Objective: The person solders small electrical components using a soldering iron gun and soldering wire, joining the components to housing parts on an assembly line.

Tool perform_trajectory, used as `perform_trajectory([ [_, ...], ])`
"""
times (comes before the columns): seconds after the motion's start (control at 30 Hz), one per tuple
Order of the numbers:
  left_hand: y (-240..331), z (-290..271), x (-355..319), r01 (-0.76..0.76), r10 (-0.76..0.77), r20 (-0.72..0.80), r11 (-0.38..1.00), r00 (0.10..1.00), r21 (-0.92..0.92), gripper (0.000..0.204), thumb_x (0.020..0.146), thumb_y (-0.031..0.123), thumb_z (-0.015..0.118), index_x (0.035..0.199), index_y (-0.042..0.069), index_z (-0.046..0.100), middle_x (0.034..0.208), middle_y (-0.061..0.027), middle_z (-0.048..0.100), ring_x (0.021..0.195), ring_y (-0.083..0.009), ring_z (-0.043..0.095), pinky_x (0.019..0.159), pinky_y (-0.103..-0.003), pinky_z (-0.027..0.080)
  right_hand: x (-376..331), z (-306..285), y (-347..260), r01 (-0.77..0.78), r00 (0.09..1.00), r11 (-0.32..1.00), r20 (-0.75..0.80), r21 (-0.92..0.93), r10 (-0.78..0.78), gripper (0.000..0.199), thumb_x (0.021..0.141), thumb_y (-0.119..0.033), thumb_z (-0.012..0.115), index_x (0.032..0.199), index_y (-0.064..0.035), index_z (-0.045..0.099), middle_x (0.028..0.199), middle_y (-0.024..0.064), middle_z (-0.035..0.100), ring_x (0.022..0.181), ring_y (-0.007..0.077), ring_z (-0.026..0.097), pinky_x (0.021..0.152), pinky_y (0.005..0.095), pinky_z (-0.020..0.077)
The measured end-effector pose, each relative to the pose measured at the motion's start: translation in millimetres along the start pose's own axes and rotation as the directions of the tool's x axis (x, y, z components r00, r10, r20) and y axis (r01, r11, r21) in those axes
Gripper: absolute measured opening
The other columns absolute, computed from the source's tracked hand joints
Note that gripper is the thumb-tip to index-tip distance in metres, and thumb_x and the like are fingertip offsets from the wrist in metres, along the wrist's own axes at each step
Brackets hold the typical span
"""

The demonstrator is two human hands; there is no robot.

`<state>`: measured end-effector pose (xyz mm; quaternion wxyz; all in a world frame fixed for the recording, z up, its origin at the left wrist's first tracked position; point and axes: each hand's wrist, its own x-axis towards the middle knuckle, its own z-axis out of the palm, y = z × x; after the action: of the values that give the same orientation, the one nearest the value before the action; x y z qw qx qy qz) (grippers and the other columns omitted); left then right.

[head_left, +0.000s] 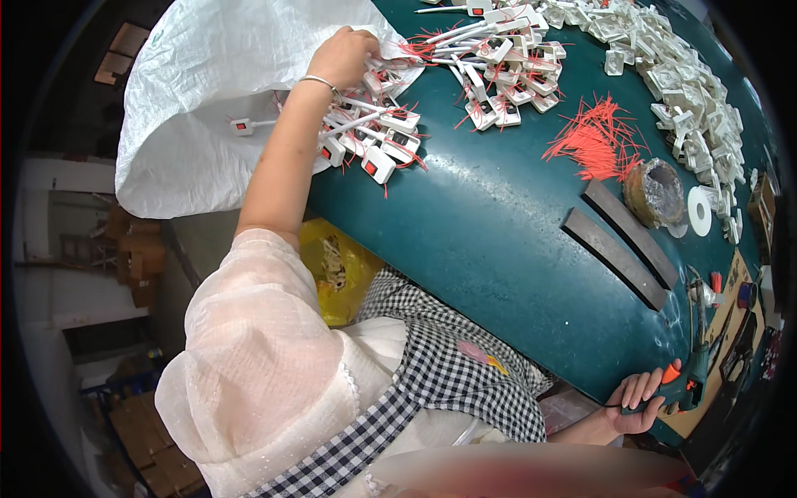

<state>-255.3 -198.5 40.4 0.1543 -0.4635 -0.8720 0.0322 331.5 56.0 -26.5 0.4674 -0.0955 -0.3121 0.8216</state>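
At the far left, my left hand (344, 56) reaches over the white woven sack (191, 100), its fingers curled down among white plastic housings. What those fingers hold is hidden. The housings (378, 164) have red or black inserts, thin red wires and white stems; some lie on the sack's open mouth, others at the table edge. Another heap of them (506, 70) lies just right of that hand. At the lower right, my right hand (641, 402) is wrapped around a dark green hand tool (687, 388) with an orange part; I cannot make out its exact kind.
On the green table (448, 216) lie a pile of thin red pieces (596, 139), two dark bars (618, 245), a tape roll (654, 192) and a white ring (699, 211). Clear plastic parts (689, 100) line the far right. A yellow bag (336, 270) hangs below the near edge.
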Motion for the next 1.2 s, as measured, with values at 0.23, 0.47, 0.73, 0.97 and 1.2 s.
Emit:
perform_trajectory([
  [0.23, -27, -27, -5, 0.22, -0.361, -0.299, 0.882, 0.883, -0.416, 0.016, 0.074, 0.012, 0.072, 0.089, 0.008, 0.07, 0.08, -0.0068, 0.069, 0.067, -0.0202, 0.064, 0.064, -0.031, 0.051, 3, -1, 1, -0.032, 0.995, 0.999, 0.096, 0.038, 0.029, 0.062, 0.093, -0.011, 0.054, 0.141, 0.0078, 0.019, 0.075, 0.0054, 0.042, 0.051, 0.0078, 0.041, 0.041, 0.0177, 0.04],
  [0.47, 57, -95, 5, -0.145, -0.526, -0.208, 0.158, 0.825, -0.977, 0.015, 0.092, 0.008, 0.058, 0.105, 0.0, 0.056, 0.086, -0.003, 0.064, 0.069, -0.0098, 0.062, 0.059, -0.02, 0.05, -7, -3, -4, 0.009, 1.0, 1.0, -0.012, -0.021, -0.01, 0.065, 0.091, -0.014, 0.057, 0.141, 0.0061, 0.021, 0.073, 0.005, 0.043, 0.048, 0.0083, 0.043, 0.039, 0.0189, 0.0397],
  [0.73, 223, -85, 40, 0.025, -0.037, 0.031, -0.143, 0.999, -0.989, 0.018, 0.089, 0.006, 0.061, 0.106, 0.001, 0.054, 0.083, -0.0068, 0.065, 0.067, -0.0117, 0.063, 0.059, -0.022, 0.053, 3, -3, 8, 0.003, 1.0, 0.992, 0.017, 0.126, -0.005, 0.068, 0.089, -0.013, 0.06, 0.14, 0.0064, 0.02, 0.075, 0.0048, 0.043, 0.051, 0.0096, 0.044, 0.043, 0.0196, 0.041],
  [0.97, 325, -49, 60, 0.117, 0.308, 0.048, -0.209, 0.95, -0.971, 0.013, 0.087, 0.002, 0.064, 0.095, 0.002, 0.055, 0.084, -0.0045, 0.064, 0.074, -0.0103, 0.063, 0.064, -0.023, 0.052, 1, 7, 6, 0.079, 0.997, 0.995, -0.025, 0.065, -0.078, 0.066, 0.087, -0.016, 0.062, 0.137, 0.0086, 0.026, 0.071, 0.0048, 0.045, 0.047, 0.0083, 0.046, 0.039, 0.0183, 0.0424],
  [1.2, 338, -48, 52, 0.026, 0.326, 0.022, -0.006, 0.945, -1.0, 0.011, 0.083, 0.001, 0.066, 0.091, 0.001, 0.058, 0.085, -0.0029, 0.063, 0.072, -0.0114, 0.063, 0.062, -0.025, 0.051, -1, 6, 4, 0.067, 0.998, 0.993, -0.024, 0.098, -0.065, 0.068, 0.086, -0.016, 0.064, 0.137, 0.0086, 0.026, 0.069, 0.0044, 0.046, 0.047, 0.0086, 0.048, 0.039, 0.0187, 0.0446],
])
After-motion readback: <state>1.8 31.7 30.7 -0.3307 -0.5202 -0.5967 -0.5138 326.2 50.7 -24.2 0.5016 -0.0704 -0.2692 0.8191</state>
